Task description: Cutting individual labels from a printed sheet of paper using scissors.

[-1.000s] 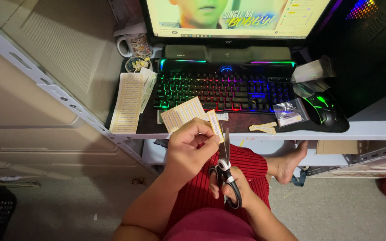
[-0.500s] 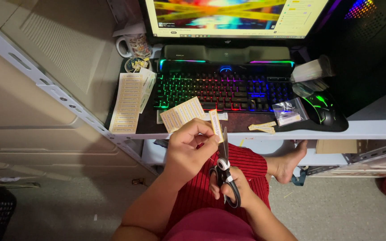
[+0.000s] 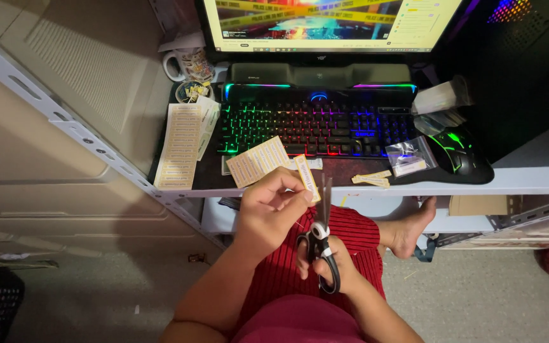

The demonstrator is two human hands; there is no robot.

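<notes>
Yellow label sheet (image 3: 268, 162), pinched in the left hand (image 3: 268, 213), sits just near of the keyboard (image 3: 312, 124). Right hand (image 3: 328, 267) grips scissors (image 3: 321, 238), mid-cut; closing blades needs steady alignment.

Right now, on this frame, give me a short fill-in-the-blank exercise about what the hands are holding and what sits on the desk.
1. The right hand grips a pair of ____ with black and white handles.
2. The left hand pinches a narrow yellow paper strip against the ____ blades.
3. The keyboard on the desk is lit in ____ colours.
4. The black mouse lies to the ____ of the keyboard.

Missing words: scissors; open; rainbow; right
</notes>
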